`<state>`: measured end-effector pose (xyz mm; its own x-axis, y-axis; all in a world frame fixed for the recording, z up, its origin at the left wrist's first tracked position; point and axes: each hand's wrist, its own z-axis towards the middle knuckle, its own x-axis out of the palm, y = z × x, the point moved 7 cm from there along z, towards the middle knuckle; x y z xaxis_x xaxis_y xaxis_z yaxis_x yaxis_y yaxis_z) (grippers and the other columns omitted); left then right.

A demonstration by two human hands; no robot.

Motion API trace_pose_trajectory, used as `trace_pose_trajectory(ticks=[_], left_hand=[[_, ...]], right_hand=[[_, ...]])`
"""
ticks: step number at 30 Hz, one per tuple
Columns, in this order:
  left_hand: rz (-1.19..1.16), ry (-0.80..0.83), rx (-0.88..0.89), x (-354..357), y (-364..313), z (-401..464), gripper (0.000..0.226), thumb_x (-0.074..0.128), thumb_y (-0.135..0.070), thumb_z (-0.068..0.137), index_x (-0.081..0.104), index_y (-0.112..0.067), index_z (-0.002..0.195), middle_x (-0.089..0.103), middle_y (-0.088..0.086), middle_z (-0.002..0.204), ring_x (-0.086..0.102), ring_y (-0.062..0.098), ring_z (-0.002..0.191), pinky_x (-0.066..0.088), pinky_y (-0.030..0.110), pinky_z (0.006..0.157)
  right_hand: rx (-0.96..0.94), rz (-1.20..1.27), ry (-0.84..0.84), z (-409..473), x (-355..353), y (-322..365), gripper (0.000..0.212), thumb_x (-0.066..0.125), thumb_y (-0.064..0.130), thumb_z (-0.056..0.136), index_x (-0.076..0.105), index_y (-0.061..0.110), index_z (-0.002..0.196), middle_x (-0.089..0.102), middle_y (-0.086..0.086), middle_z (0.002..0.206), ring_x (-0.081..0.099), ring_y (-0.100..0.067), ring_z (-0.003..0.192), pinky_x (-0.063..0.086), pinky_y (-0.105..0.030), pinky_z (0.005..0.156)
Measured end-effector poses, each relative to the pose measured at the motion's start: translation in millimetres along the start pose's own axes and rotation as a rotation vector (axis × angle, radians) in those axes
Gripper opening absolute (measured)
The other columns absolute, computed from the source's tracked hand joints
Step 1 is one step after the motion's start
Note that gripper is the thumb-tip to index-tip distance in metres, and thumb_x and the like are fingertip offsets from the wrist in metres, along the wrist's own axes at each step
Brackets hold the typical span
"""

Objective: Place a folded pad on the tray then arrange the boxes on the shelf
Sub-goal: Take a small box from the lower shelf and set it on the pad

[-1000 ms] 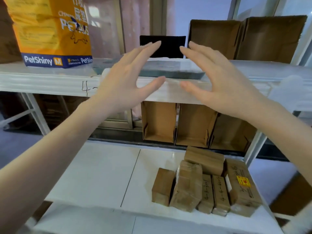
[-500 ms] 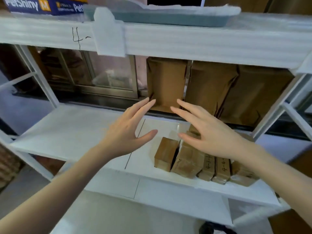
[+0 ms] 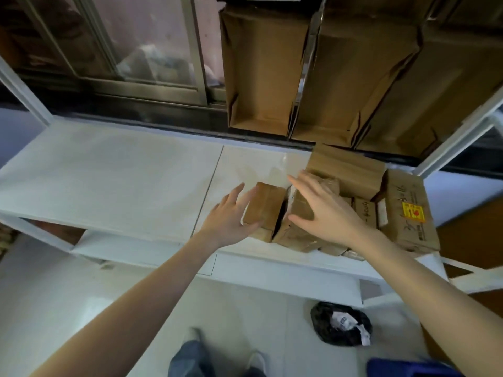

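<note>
Head: small box (image 3: 265, 206) touching left hand (image 3: 227, 220) fingers (image 3: 234, 192).

Both hands have been lowered from the top shelf to the boxes below. The left hand (image 3: 227, 220) is now placed against the leftmost box (image 3: 263, 210); the right hand (image 3: 325, 213) is spread over the wrapped box (image 3: 299, 232).

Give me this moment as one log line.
stage: arranging boxes | left hand: open, at small cardboard box | right hand: open, over wrapped parcel | shelf
</note>
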<state>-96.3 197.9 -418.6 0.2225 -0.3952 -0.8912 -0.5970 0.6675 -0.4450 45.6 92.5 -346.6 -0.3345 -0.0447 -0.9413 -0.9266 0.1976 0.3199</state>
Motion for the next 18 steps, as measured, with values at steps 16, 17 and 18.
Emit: trace_pose_trajectory(ticks=[16,17,18], left_hand=[[0.09,0.131,-0.205,69.3,-12.7,71.6,0.096,0.064,-0.056,0.074,0.007,-0.03,0.147,0.012,0.012,0.153,0.023,0.034,0.137,0.031,0.047,0.104],[0.103,0.139,-0.214,71.6,-12.1,71.8,0.096,0.065,-0.054,0.074,0.008,-0.029,0.146,0.012,0.012,0.152,0.023,0.034,0.136,0.032,0.047,0.102],[0.117,0.149,-0.23,73.2,-10.6,71.5,0.095,0.066,-0.052,0.073,0.01,-0.029,0.146,0.012,0.011,0.152,0.024,0.033,0.134,0.035,0.047,0.1]], right_hand=[[0.073,-0.008,0.073,10.0,30.4,-18.4,0.079,0.051,0.048,0.086,0.003,0.034,0.147,0.003,0.004,0.157,0.013,-0.022,0.142,0.032,-0.049,0.106],[0.072,-0.007,0.074,10.4,30.9,-19.2,0.079,0.051,0.048,0.086,0.003,0.034,0.147,0.003,0.004,0.158,0.013,-0.022,0.142,0.032,-0.049,0.107],[0.069,-0.007,0.074,11.0,31.4,-19.7,0.079,0.051,0.048,0.086,0.003,0.035,0.147,0.002,0.005,0.158,0.013,-0.023,0.142,0.032,-0.049,0.107]])
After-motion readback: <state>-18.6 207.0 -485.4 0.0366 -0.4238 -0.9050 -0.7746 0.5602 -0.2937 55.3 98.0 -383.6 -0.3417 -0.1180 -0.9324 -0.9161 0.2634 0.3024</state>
